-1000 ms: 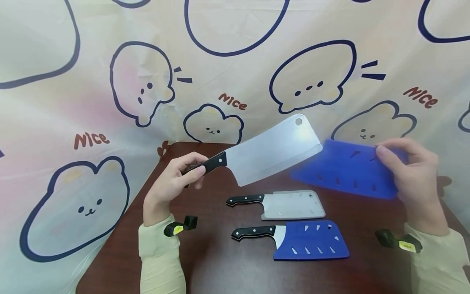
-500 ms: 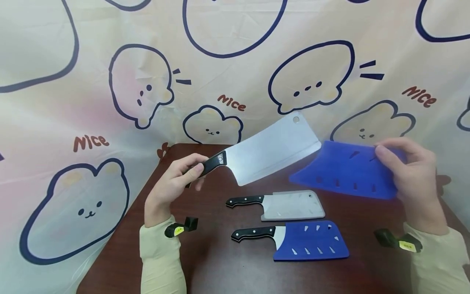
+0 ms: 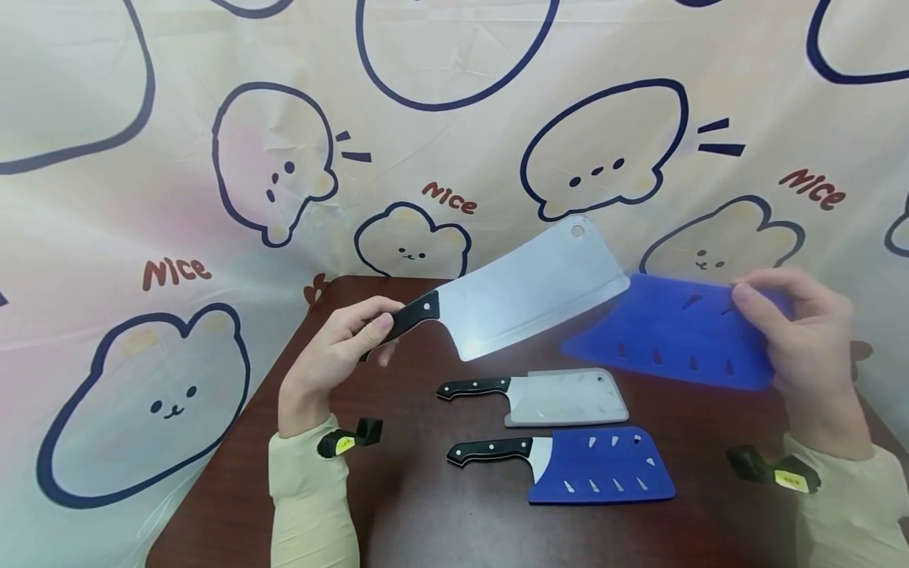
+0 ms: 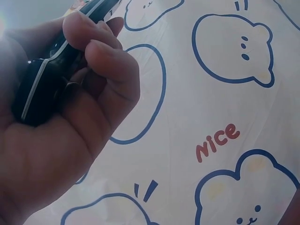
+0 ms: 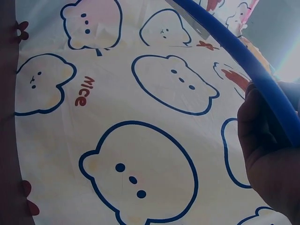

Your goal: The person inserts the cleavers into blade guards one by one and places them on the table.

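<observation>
My left hand (image 3: 337, 351) grips the black riveted handle (image 3: 419, 309) of a large cleaver (image 3: 529, 292). Its bare blade is raised over the table and slants up to the right, with a hole near the top corner. In the left wrist view the fingers curl round the dark handle (image 4: 40, 89). My right hand (image 3: 809, 339) pinches a blue blade sheath (image 3: 682, 327) by its right end, thumb on the near face. The blade's tip corner comes right up to the sheath's upper left edge. The right wrist view shows the sheath (image 5: 253, 65) edge-on.
Below the raised blade, two sheathed cleavers lie on the dark brown table (image 3: 419, 521): one in a translucent white sheath (image 3: 568, 397), one in a blue slotted sheath (image 3: 604, 465). Both handles point left. A cartoon-printed cloth (image 3: 440, 150) hangs behind and at the sides.
Both hands keep their holds nearly still. Since half a second ago, the blade tip and the blue sheath have shifted slightly right in view.
</observation>
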Demonstrator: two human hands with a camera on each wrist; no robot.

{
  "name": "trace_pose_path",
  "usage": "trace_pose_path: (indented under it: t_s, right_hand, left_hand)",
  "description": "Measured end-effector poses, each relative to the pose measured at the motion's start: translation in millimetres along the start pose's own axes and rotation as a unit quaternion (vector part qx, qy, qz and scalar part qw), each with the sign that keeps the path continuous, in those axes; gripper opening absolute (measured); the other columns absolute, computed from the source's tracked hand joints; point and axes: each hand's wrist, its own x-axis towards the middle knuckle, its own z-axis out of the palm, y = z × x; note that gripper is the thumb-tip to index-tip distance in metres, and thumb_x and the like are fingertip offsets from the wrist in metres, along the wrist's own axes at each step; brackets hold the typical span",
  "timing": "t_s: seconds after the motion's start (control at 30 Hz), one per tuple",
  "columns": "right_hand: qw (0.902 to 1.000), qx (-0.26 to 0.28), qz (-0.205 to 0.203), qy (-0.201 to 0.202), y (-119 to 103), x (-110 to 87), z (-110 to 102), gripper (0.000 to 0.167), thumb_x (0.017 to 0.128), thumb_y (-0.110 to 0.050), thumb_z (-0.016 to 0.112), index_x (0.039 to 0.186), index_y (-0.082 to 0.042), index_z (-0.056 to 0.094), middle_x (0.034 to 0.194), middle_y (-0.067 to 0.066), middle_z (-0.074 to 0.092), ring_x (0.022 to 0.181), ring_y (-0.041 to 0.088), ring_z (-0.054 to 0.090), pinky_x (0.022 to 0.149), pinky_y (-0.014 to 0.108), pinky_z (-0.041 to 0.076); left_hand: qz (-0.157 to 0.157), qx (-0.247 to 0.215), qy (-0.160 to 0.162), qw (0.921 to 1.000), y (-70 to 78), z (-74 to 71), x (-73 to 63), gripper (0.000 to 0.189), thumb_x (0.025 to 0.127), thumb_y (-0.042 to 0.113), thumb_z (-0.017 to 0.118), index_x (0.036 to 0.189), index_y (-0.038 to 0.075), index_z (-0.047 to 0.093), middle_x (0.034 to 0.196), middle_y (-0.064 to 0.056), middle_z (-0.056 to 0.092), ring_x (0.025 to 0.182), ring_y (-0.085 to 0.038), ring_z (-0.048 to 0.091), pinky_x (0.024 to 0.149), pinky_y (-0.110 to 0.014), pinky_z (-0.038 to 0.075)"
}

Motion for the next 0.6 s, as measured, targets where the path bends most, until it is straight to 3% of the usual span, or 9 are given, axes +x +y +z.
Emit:
trace_pose_path:
  t_s: [0.3,0.43,0.6]
  right_hand:
    - [0.998,0.054,-0.025,-0.018,3.1,2.0,-1.7,0.022,0.088,0.008,0.062,0.109,0.015,0.063,0.099,0.006,0.068,0.091,0.016,0.064,0.074,0.016,0.055]
    - [0.9977,0.059,-0.032,-0.014,4.3,2.6,-2.6,0.021,0.088,0.009,0.062,0.108,0.013,0.065,0.1,0.007,0.068,0.093,0.017,0.063,0.075,0.016,0.054]
    - [0.9976,0.065,-0.025,-0.009,3.7,2.0,-4.2,0.021,0.087,0.009,0.062,0.107,0.015,0.064,0.097,0.006,0.068,0.089,0.017,0.063,0.073,0.015,0.055]
  left_hand:
    - [0.002,0.017,-0.014,0.9998,1.9,-0.2,0.4,0.019,0.102,0.005,0.046,0.118,0.002,0.057,0.067,-0.005,0.053,0.059,-0.018,0.052,0.06,-0.034,0.044]
    - [0.0,0.022,-0.051,0.9985,3.7,-0.7,1.2,0.025,0.102,0.004,0.046,0.124,0.007,0.057,0.075,-0.005,0.057,0.054,-0.017,0.051,0.053,-0.033,0.044]
    - [0.002,0.015,-0.1,0.9949,4.7,-0.8,-0.3,0.042,0.102,0.002,0.043,0.143,0.009,0.047,0.08,-0.006,0.054,0.05,-0.016,0.047,0.047,-0.029,0.042]
